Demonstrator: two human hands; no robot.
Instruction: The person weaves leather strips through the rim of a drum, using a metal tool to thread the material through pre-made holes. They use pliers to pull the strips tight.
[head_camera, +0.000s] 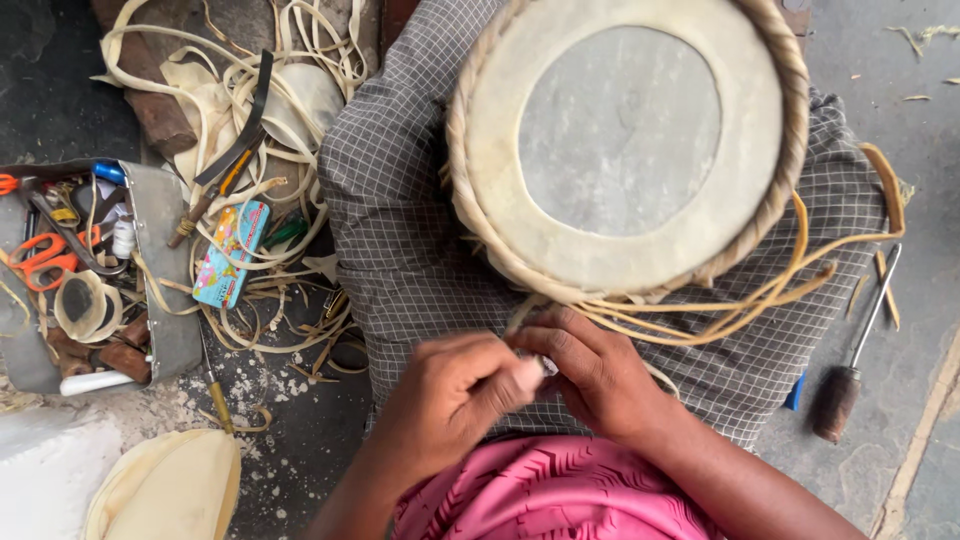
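Note:
A round drum (625, 140) with a pale hide head and a braided rim rests on my lap over grey checked cloth (400, 230). Tan leather straps (760, 295) trail from its lower right edge across the cloth. My left hand (450, 400) and my right hand (600, 375) meet just below the drum, fingers pinched together on a strap end (530, 315) and a small pale object that is mostly hidden between them.
A heap of hide strips (260, 130) lies at upper left with a colourful flat packet (231, 253). A grey tool tray (160, 270) holds orange scissors (45, 258). A wooden-handled awl (850, 365) lies at right, and a pale hide piece (170, 490) at lower left.

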